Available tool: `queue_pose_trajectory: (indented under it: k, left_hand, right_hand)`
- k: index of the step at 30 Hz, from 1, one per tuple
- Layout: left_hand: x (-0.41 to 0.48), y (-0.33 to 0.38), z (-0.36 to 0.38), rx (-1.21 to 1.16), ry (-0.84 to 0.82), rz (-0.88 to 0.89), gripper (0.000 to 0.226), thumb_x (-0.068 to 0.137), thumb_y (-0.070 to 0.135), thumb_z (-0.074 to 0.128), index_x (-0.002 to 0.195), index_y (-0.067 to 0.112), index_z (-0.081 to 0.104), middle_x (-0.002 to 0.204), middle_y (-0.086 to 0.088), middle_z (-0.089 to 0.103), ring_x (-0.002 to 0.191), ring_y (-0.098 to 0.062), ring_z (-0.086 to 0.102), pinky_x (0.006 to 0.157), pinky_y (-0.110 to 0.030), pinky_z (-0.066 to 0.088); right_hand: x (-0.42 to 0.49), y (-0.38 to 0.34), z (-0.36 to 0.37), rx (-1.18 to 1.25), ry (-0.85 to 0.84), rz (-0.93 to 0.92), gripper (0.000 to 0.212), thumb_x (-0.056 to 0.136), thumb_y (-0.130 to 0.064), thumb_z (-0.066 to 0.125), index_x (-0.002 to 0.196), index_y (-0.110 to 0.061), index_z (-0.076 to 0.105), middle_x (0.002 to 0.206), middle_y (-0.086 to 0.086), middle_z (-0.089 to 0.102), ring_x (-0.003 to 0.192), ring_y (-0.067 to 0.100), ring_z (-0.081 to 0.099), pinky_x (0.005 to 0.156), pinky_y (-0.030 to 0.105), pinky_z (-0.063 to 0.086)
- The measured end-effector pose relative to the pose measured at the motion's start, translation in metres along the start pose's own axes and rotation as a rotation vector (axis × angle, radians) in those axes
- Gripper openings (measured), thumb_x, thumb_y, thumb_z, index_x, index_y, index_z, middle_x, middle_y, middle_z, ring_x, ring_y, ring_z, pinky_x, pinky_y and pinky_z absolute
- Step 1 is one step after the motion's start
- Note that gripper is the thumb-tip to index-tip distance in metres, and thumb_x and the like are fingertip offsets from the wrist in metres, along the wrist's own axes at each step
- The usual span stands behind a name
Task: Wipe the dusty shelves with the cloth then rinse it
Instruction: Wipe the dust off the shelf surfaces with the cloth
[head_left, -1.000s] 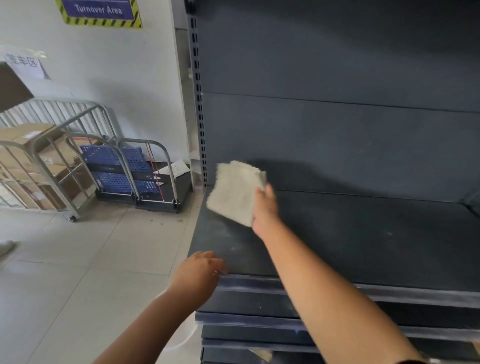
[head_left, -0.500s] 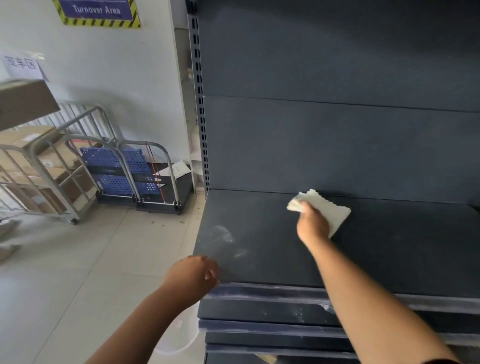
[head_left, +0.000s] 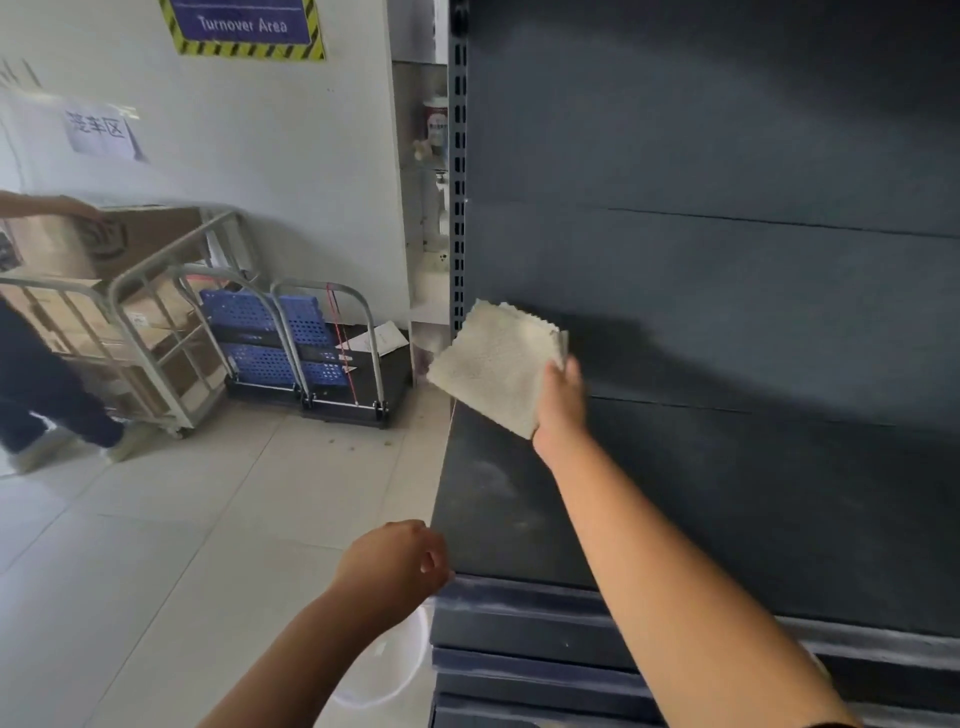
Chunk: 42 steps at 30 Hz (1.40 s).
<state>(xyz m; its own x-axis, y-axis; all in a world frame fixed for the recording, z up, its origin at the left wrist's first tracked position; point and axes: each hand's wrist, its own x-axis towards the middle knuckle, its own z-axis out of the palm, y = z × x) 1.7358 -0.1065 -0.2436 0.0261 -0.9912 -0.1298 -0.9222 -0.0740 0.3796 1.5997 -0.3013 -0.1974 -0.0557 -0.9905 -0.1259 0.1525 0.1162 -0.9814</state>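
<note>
My right hand (head_left: 563, 402) grips a folded off-white cloth (head_left: 496, 366) at the back left corner of the dark grey shelf (head_left: 727, 509). The cloth stands up from the hand, over the shelf's left edge. Pale dust smears show on the shelf's left part (head_left: 485, 478). My left hand (head_left: 397, 561) is curled at the shelf's front left corner, its fingers against the front lip, holding nothing that I can see. More dark shelves (head_left: 519, 670) stack below.
A white bucket (head_left: 384, 670) stands on the tiled floor under my left arm. Metal carts with cardboard boxes (head_left: 135, 322) and blue crates (head_left: 270, 332) stand by the white wall. Another person (head_left: 36, 384) is beside the carts at far left.
My right hand swept the cloth from the shelf's middle back to its back left corner. A person with a box has come into view at left.
</note>
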Motion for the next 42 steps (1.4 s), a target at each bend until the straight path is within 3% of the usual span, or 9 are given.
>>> queue_pose_trajectory:
  k: [6, 12, 18, 22, 26, 29, 33, 38, 42]
  left_hand:
    - [-0.003, -0.019, 0.009, -0.083, 0.057, 0.058, 0.011, 0.080, 0.044, 0.058, 0.086, 0.037, 0.065, 0.084, 0.015, 0.062, 0.074, -0.004, 0.056, 0.062, -0.023, 0.048]
    - [-0.003, -0.025, 0.012, -0.096, 0.075, 0.144, 0.016, 0.081, 0.041, 0.052, 0.091, 0.036, 0.062, 0.083, 0.016, 0.062, 0.067, -0.001, 0.050, 0.055, -0.015, 0.036]
    - [-0.009, -0.031, 0.010, -0.102, 0.033, 0.147, 0.016, 0.084, 0.037, 0.054, 0.098, 0.040, 0.062, 0.095, 0.017, 0.063, 0.079, -0.001, 0.057, 0.066, -0.020, 0.048]
    - [-0.014, -0.036, 0.004, -0.114, -0.021, 0.174, 0.025, 0.085, 0.041, 0.058, 0.109, 0.044, 0.059, 0.104, 0.021, 0.062, 0.080, 0.001, 0.056, 0.071, -0.020, 0.049]
    - [-0.014, -0.038, 0.000, -0.125, -0.035, 0.196, 0.025, 0.084, 0.042, 0.060, 0.108, 0.041, 0.063, 0.107, 0.020, 0.064, 0.075, 0.004, 0.052, 0.066, -0.014, 0.038]
    - [-0.014, -0.042, 0.000, -0.135, -0.051, 0.211, 0.025, 0.084, 0.042, 0.060, 0.109, 0.039, 0.064, 0.109, 0.019, 0.064, 0.077, 0.003, 0.054, 0.068, -0.015, 0.040]
    - [-0.016, -0.044, 0.001, -0.160, -0.071, 0.221, 0.026, 0.083, 0.042, 0.060, 0.109, 0.039, 0.063, 0.110, 0.020, 0.063, 0.076, 0.002, 0.057, 0.067, -0.015, 0.042]
    - [-0.017, -0.048, 0.000, -0.169, -0.081, 0.233, 0.026, 0.083, 0.039, 0.061, 0.109, 0.041, 0.063, 0.111, 0.021, 0.063, 0.076, 0.002, 0.058, 0.067, -0.014, 0.041]
    - [-0.023, -0.048, -0.003, -0.186, -0.075, 0.202, 0.026, 0.084, 0.034, 0.062, 0.108, 0.043, 0.065, 0.110, 0.021, 0.066, 0.079, 0.003, 0.059, 0.074, -0.019, 0.047]
  right_hand:
    - [0.042, -0.006, -0.064, -0.599, 0.295, -0.584, 0.041, 0.089, -0.014, 0.035, 0.125, -0.027, 0.049, 0.120, 0.000, 0.063, 0.100, 0.006, 0.053, 0.080, 0.012, 0.036]
    - [0.037, 0.074, -0.017, -1.276, 0.010, -0.171, 0.039, 0.095, -0.019, 0.031, 0.128, -0.028, 0.049, 0.129, 0.011, 0.058, 0.112, 0.036, 0.054, 0.094, 0.041, 0.041]
    - [-0.032, 0.082, 0.098, -0.807, -0.407, -0.074, 0.040, 0.096, -0.017, 0.032, 0.134, -0.021, 0.045, 0.131, 0.014, 0.054, 0.110, 0.032, 0.053, 0.088, 0.032, 0.043]
    - [-0.039, 0.041, 0.094, -0.102, -0.115, 0.168, 0.030, 0.096, -0.013, 0.037, 0.121, -0.014, 0.054, 0.127, 0.016, 0.057, 0.106, 0.027, 0.056, 0.094, 0.039, 0.047]
    - [-0.037, 0.000, 0.022, 0.168, 0.119, 0.135, 0.019, 0.096, -0.017, 0.042, 0.108, -0.024, 0.056, 0.110, 0.009, 0.063, 0.094, 0.026, 0.063, 0.082, 0.045, 0.053]
    - [-0.050, -0.013, -0.037, -0.004, 0.243, -0.119, 0.028, 0.095, -0.019, 0.041, 0.106, -0.037, 0.058, 0.107, -0.005, 0.065, 0.102, 0.020, 0.062, 0.086, 0.035, 0.050]
    - [-0.065, 0.014, -0.099, -0.708, 0.369, -0.334, 0.038, 0.094, -0.010, 0.038, 0.126, -0.024, 0.051, 0.120, 0.011, 0.063, 0.107, 0.031, 0.056, 0.082, 0.032, 0.042]
    - [-0.103, 0.068, -0.064, -1.042, -0.001, -0.157, 0.037, 0.098, -0.013, 0.035, 0.133, -0.016, 0.048, 0.115, 0.015, 0.063, 0.101, 0.032, 0.057, 0.087, 0.035, 0.044]
    - [-0.131, 0.084, 0.031, -0.845, -0.246, -0.122, 0.036, 0.097, -0.018, 0.035, 0.131, -0.024, 0.048, 0.117, 0.008, 0.063, 0.094, 0.024, 0.059, 0.079, 0.031, 0.045]
